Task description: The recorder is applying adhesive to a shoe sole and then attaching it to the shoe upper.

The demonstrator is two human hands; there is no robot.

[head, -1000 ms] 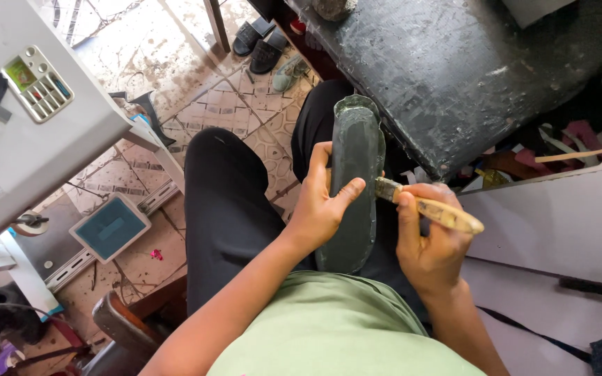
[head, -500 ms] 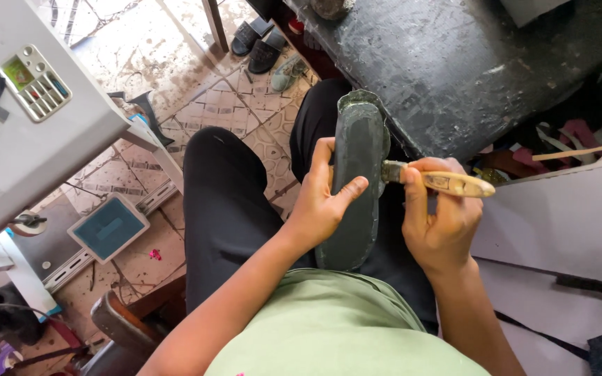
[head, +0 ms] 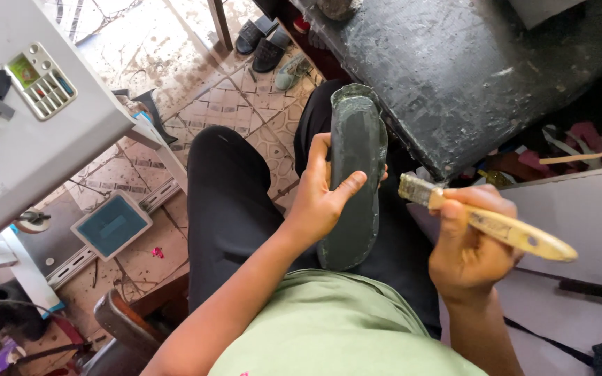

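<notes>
My left hand (head: pixel 325 198) grips a dark grey-green shoe sole (head: pixel 354 177), held upright over my lap with its flat face toward me. My thumb lies across the face and my fingers wrap the left edge. My right hand (head: pixel 469 240) holds a yellow-handled brush (head: pixel 485 221). Its bristle tip points left and sits just off the sole's right edge, not touching it. Black trousers and a green shirt fill the frame below.
A black worktable (head: pixel 468 69) stands at the upper right, with clutter in a gap beside it. A white machine (head: pixel 29 132) with a small keypad is at the left. A blue-topped scale (head: pixel 111 224) rests on the tiled floor, and dark sandals (head: pixel 263 38) lie farther off.
The brush has come off the sole and moved right, clear of its edge. My left hand keeps the sole in the same place.
</notes>
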